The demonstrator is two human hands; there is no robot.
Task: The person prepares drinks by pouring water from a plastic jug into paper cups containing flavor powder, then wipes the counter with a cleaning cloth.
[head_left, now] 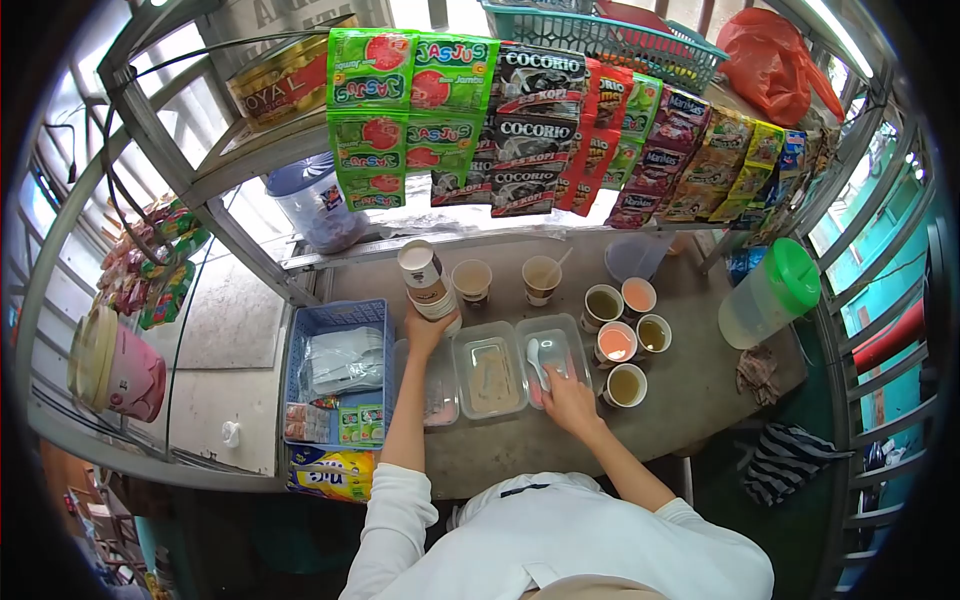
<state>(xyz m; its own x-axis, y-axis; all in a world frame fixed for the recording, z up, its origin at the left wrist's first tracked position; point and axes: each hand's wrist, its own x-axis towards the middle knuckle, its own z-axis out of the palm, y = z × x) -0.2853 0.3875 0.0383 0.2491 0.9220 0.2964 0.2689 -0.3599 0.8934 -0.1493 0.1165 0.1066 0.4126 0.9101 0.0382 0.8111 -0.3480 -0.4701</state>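
Observation:
My left hand (430, 328) is wrapped round a tall stack of paper cups (428, 280) at the back left of the counter. Over the right plastic container (572, 350), my right hand (562, 392) reaches in near a white spoon (537, 358); whether its fingers grip the spoon handle is too small to tell. A middle container (490, 368) holds a light brown powder, and a left container (440, 390) with something pink lies partly under my left forearm. Behind them stand two paper cups, one pale inside (472, 282), the other (542, 280) with a stirrer in it.
Several filled cups (625, 385) stand at the right, some orange, some greenish. Beyond them are a green-lidded jug (770, 295) and a cloth (758, 374). A blue basket (340, 318) is at the left. Sachet strips (540, 130) hang above the counter's back edge.

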